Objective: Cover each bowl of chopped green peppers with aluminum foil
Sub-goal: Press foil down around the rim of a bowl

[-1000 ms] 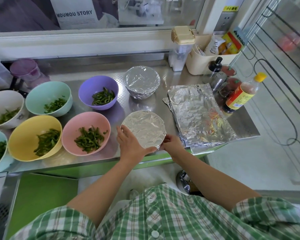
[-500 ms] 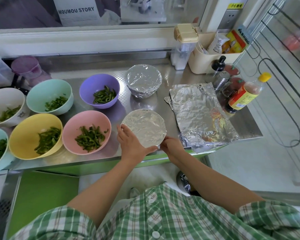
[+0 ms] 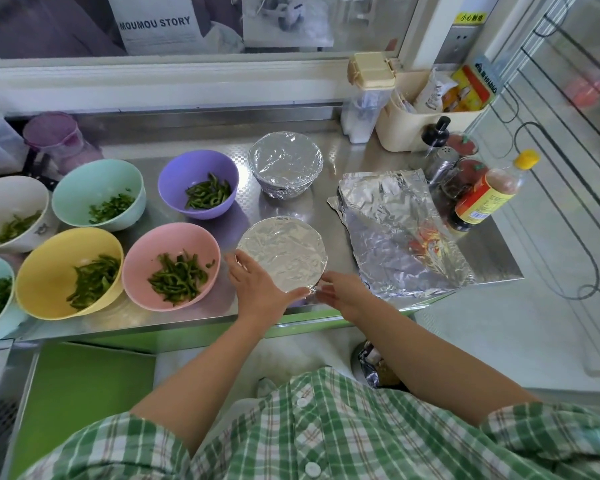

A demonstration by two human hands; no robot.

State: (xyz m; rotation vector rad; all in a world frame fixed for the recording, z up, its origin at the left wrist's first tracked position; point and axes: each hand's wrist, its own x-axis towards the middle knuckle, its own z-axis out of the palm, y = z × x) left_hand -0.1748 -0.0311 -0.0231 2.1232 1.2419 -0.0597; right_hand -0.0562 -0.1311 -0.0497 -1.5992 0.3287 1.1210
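Left hand (image 3: pixel 261 289): cupped on the near-left rim of the near foil-covered bowl (image 3: pixel 282 252), fingers curved round its side, thumb along the front edge.
Right hand (image 3: pixel 344 296): fingertips pinch the crumpled foil at the near-right rim (the grip is partly hidden).
Bowl's place: front of the steel counter (image 3: pixel 336 161), between the pink bowl (image 3: pixel 142 258) of peppers and the loose foil sheets (image 3: pixel 402 233).
Far foil-covered bowl (image 3: pixel 285 162): behind it, untouched.

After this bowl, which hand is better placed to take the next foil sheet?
Probably right. The right hand sits at the right edge of the foil-covered bowl, beside the stack of crumpled aluminium foil sheets; the left hand is on the far side.
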